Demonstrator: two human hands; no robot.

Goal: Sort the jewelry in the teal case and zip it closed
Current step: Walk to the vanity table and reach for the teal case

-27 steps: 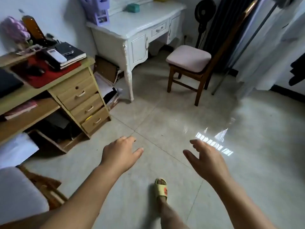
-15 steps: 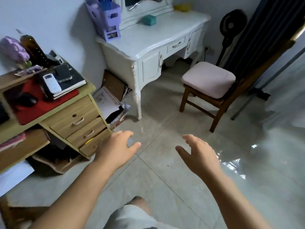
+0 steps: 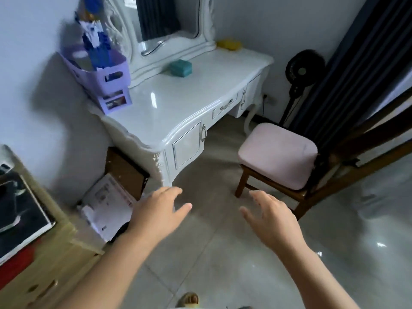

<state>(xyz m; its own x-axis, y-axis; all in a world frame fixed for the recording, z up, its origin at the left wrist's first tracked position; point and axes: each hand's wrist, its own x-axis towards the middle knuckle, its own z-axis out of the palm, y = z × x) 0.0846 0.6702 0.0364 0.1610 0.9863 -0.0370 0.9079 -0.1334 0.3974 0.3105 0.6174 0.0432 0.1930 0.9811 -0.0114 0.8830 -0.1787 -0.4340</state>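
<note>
**Desk:** Where does the job stand, and where is the case?

**Operator:** I see it as barely started. The teal case (image 3: 180, 67) sits on the white dressing table (image 3: 169, 112), near the base of the mirror (image 3: 160, 21) and well apart from both my hands. It looks closed from here, though I cannot make out its zip at this range. No jewelry is in sight. By my reckoning the whole task is left: reach the table, open the case, sort, zip.

**Desk:** What are your hands doing?

**Operator:** Nothing is in either. My left hand (image 3: 156, 216) hangs in front of the table's near corner, fingers loosely spread, thumb out. My right hand (image 3: 273, 219) is beside it, toward the chair, fingers likewise relaxed and apart, palm down. Both are over bare floor tile.

**Desk:** Anything in the way?

**Operator:** The wooden chair with the pink cushion (image 3: 278, 153) stands in front of the table's right end, so I judge it may need stepping round or pulling out. A purple organizer (image 3: 104, 79) crowds the table's left corner, well clear of the case. A yellow object (image 3: 229, 44) lies at the table's back right. Papers (image 3: 107, 204) and a brown board lean at the table's left leg, a black fan (image 3: 304, 69) stands past its right end, and a wooden drawer unit (image 3: 44, 264) sits further left.
</note>
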